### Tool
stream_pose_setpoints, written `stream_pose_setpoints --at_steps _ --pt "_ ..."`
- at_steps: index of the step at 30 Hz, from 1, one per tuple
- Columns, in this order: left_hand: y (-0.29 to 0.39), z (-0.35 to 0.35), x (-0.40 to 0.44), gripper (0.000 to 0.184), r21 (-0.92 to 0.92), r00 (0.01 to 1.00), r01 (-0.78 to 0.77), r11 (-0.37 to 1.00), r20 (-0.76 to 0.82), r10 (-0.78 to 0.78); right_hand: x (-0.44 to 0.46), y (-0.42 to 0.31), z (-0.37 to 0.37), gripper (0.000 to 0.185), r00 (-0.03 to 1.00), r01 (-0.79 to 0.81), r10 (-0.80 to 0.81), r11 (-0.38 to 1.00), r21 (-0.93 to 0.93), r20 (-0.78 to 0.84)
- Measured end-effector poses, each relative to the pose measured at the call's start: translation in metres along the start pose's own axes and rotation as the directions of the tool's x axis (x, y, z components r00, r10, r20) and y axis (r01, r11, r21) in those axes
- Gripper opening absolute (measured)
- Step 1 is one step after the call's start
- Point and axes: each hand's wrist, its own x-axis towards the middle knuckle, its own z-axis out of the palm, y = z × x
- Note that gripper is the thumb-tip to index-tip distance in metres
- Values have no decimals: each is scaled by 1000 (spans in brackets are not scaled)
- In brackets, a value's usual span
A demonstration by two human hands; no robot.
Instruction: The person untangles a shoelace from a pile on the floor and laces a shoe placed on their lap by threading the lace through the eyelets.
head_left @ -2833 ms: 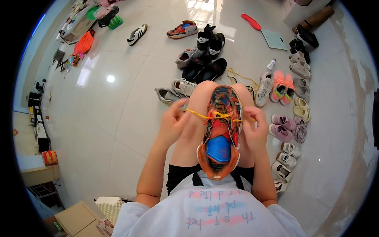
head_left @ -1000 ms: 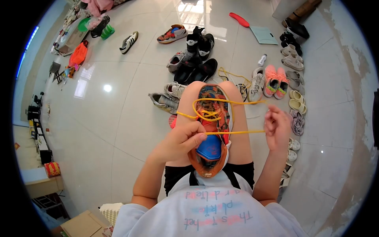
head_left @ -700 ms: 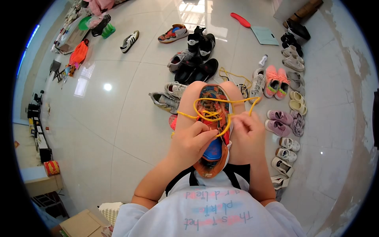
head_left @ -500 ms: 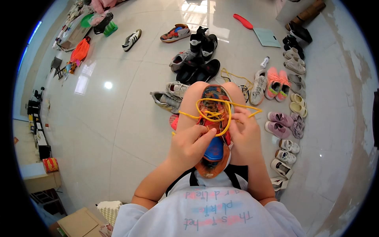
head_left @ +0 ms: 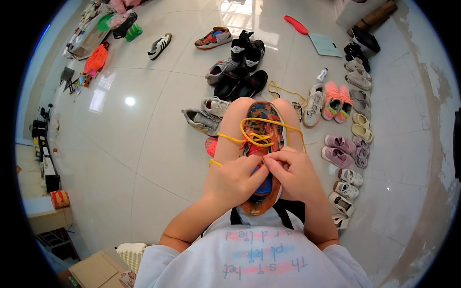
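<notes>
Fingers [head_left: 282,158] pinch cord-like yellow lace [head_left: 231,138], round loop over mottled shoe [head_left: 260,128].

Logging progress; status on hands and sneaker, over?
Left hand, right hand pinching close together over patterned sneaker. Yellow shoelace partly threaded, loop loose on top. Nothing seen blocking.

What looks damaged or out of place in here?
The wall at far right looks damaged: its surface is patchy, as if peeling. One white shoe with black stripes also lies alone, away from the other shoes.
</notes>
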Motion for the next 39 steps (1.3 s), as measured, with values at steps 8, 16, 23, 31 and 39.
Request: stream_pose_setpoints --at_steps 8,16,23,31,39 --pt "4 -1 -5 19 -4 995 -71 997 63 71 9 30 1 14 981 -96 65 981 168 182" --pt "3 2 -7 10 14 996 -89 996 26 89 16 32 -4 10 914 -188 30 916 356 404" --pt "3 -1 -9 17 -100 1000 12 995 20 -10 18 31 -2 15 870 -358 139 837 413 472" --pt "-30 2 -6 42 -269 817 566 779 58 -574 21 15 14 14 993 -119 100 908 403 69" --pt "-44 10 -10 19 -292 751 658 694 180 -636 21 12 30 7 967 223 -249 932 -286 -55"
